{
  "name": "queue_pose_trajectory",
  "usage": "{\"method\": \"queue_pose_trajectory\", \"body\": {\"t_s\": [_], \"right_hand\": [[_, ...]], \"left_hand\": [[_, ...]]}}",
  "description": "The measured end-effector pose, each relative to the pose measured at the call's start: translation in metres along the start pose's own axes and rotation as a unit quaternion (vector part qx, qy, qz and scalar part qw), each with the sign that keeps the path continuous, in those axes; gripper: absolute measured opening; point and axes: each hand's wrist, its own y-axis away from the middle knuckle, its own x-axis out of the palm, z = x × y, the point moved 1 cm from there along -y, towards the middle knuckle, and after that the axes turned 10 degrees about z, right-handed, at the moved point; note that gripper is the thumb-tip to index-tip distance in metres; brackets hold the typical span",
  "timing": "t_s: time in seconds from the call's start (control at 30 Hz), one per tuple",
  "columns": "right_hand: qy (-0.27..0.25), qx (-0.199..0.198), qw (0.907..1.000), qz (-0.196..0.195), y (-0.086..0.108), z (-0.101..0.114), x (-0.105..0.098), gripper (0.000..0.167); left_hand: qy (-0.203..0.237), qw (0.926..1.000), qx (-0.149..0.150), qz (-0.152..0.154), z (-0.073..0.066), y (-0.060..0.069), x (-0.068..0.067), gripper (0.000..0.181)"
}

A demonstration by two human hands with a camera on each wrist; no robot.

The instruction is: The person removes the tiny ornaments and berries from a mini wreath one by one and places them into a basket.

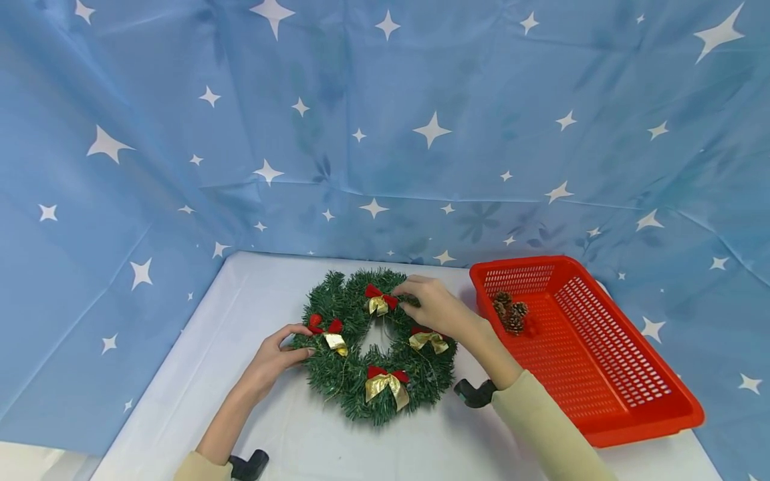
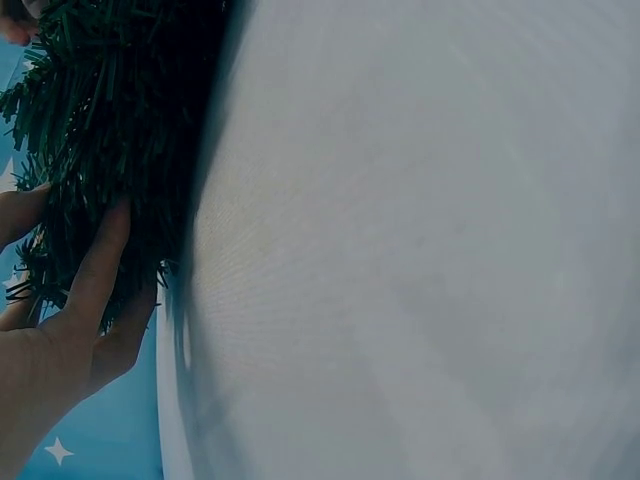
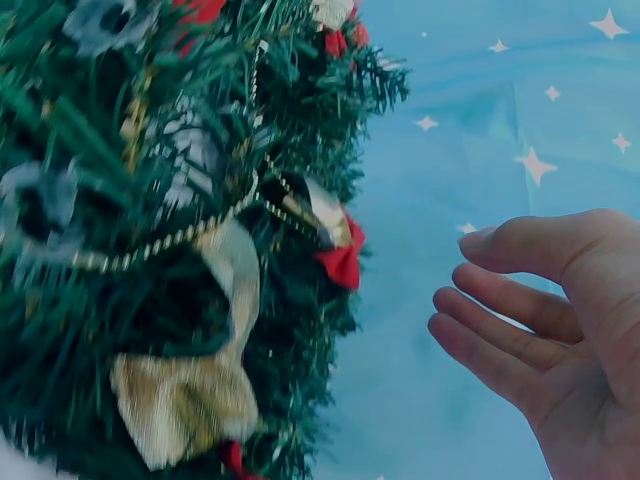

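Note:
A green tinsel wreath (image 1: 345, 391) lies on the white table, dressed with red-and-gold bows such as the front bow (image 1: 386, 386). My left hand (image 1: 273, 361) grips its left rim, and the left wrist view shows those fingers (image 2: 97, 265) pressed into the greenery. Over the wreath's back right, beside the back bow (image 1: 380, 302), hovers my right hand (image 1: 434, 306). In the right wrist view its fingers are loosely bent with nothing between them, apart from the greenery. A gold bead string (image 3: 150, 245) runs across the branches there.
On the right of the table stands a red plastic basket (image 1: 571, 374) with perforated sides. Several pine cones (image 1: 515, 319) lie in its back left corner. A blue star-patterned curtain (image 1: 385, 160) hangs behind the white tabletop (image 1: 252, 294).

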Motion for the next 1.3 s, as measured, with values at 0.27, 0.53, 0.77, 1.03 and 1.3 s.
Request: {"method": "queue_pose_trajectory", "body": {"t_s": [0.27,0.53,0.77,1.03,1.3], "right_hand": [[-0.012,-0.023,0.9997,0.004,-0.015,0.011,0.010,0.024],[-0.036,-0.031,0.9986,0.021,-0.026,0.022,0.019,0.024],[-0.047,-0.062,0.9966,0.027,-0.038,0.032,0.029,0.023],[-0.061,-0.050,0.9953,0.056,-0.048,0.044,0.038,0.024],[-0.075,-0.063,0.9926,0.072,-0.060,0.054,0.052,0.024]], "left_hand": [[-0.005,1.0000,0.004,0.002,-0.002,0.002,0.000,0.039],[0.002,0.9999,0.010,0.004,-0.002,0.002,0.002,0.041],[-0.004,1.0000,0.003,-0.006,-0.003,0.002,0.003,0.040],[-0.009,0.9999,0.002,-0.006,-0.006,0.001,0.005,0.039],[-0.005,1.0000,0.000,-0.007,-0.005,0.002,0.004,0.038]]}}
